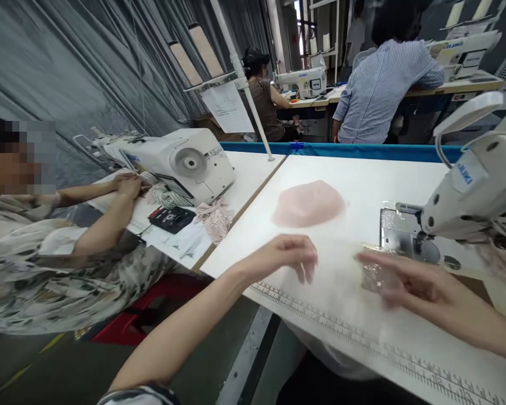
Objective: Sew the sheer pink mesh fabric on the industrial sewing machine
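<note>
My left hand [295,256] hovers over the white sewing table [253,247], its fingers loosely bent downward and apart, with nothing in them. A pale pink piece of fabric [310,203] lies flat beyond it, not touched. My right hand [417,281], blurred by motion, reaches in from the right with the index finger stretched out and the thumb apart. By those fingers is a small piece of clear, shiny plastic [373,275]; whether they touch it I cannot tell. The sewing machine [459,191] stands just beyond my right hand, its needle area over a metal plate [398,228].
A printed ruler [333,320] runs along the table's near edge. At left, a co-worker's hands [129,183] are at another sewing machine [194,163], near a black box [171,218] and pink lace [215,219]. A thread stand [244,84] rises between tables. Other people sit behind.
</note>
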`<state>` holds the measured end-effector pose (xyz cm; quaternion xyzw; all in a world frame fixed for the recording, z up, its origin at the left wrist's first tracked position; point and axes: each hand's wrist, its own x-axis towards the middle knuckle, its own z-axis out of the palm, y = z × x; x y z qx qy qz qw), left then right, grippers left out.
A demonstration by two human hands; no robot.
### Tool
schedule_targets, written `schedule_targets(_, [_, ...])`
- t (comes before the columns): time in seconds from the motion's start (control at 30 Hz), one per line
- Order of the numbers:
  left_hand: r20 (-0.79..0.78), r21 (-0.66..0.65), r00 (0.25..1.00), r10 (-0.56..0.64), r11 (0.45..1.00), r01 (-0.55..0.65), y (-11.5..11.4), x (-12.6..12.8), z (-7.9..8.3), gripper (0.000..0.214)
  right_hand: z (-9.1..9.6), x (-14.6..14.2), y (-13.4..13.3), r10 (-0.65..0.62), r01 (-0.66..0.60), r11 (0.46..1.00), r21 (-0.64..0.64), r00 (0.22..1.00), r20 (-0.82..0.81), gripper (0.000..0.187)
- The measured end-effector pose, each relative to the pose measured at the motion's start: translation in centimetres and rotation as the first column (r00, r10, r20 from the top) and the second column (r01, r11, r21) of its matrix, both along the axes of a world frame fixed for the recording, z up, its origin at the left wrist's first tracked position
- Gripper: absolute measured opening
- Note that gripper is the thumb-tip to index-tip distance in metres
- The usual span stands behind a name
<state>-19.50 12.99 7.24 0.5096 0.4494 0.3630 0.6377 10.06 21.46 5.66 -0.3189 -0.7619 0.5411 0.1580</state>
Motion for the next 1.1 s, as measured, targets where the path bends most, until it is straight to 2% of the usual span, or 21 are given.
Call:
schedule_targets(0.1, [-0.017, 0.153, 0.965, 0.26, 0.955, -0.255, 2.9, -3.4, 0.9, 0.037, 1.3, -5.4, 2.2, 0.019, -0.019, 1.0, -0.001, 0.99, -0.14, 0.061])
schedule_targets(0.17, [-0.036, 0.227, 0.941, 0.337, 0.92, -0.321, 6.2, -5.1, 1.7, 0.036, 1.9, -9.0, 4.6, -0.098, 0.105, 0.994, 0.004, 0.947, -0.307, 0.064])
schedule_targets(0.23, [-0.056, 0.244, 0.915, 0.4, 0.894, -0.376, 9.4, -6.3, 2.4, 0.03, 2.3, -12.1, 7.5, -0.161, 0.169, 0.985, -0.018, 0.893, -0.419, 0.068])
schedule_targets(0.3, [-0.097, 0.232, 0.877, 0.471, 0.867, -0.44, 12.1, -7.1, 2.5, 0.027, 2.3, -14.4, 10.1, -0.235, 0.22, 0.972, -0.085, 0.874, -0.425, 0.068])
schedule_targets(0.4, [-0.127, 0.207, 0.846, 0.517, 0.848, -0.488, 14.3, -7.5, 1.7, 0.026, 1.8, -16.3, 13.2, -0.287, 0.251, 0.957, -0.142, 0.881, -0.377, 0.067])
schedule_targets(0.53, [-0.179, 0.219, 0.807, 0.563, 0.823, -0.525, 14.9, -7.5, 0.1, 0.026, 0.6, -17.3, 15.1, -0.273, 0.231, 0.96, -0.161, 0.901, -0.337, 0.069])
schedule_targets(0.73, [-0.271, 0.261, 0.74, 0.616, 0.787, -0.56, 14.5, -7.5, -1.3, 0.02, -0.6, -17.6, 15.6, -0.282, 0.249, 0.958, -0.143, 0.91, -0.303, 0.061])
schedule_targets(0.83, [-0.268, 0.273, 0.727, 0.632, 0.774, -0.572, 14.0, -7.2, -1.1, 0.019, -0.1, -17.5, 15.5, -0.293, 0.272, 0.956, -0.11, 0.897, -0.33, 0.054])
schedule_targets(0.93, [-0.24, 0.3, 0.725, 0.646, 0.759, -0.577, 13.4, -6.9, -0.4, 0.022, 1.2, -17.3, 15.1, -0.3, 0.29, 0.953, -0.083, 0.875, -0.38, 0.046])
schedule_targets(1.1, [-0.258, 0.36, 0.703, 0.663, 0.741, -0.567, 13.5, -6.8, 0.3, 0.023, 2.6, -17.2, 15.4, -0.266, 0.268, 0.961, -0.061, 0.85, -0.454, 0.038])
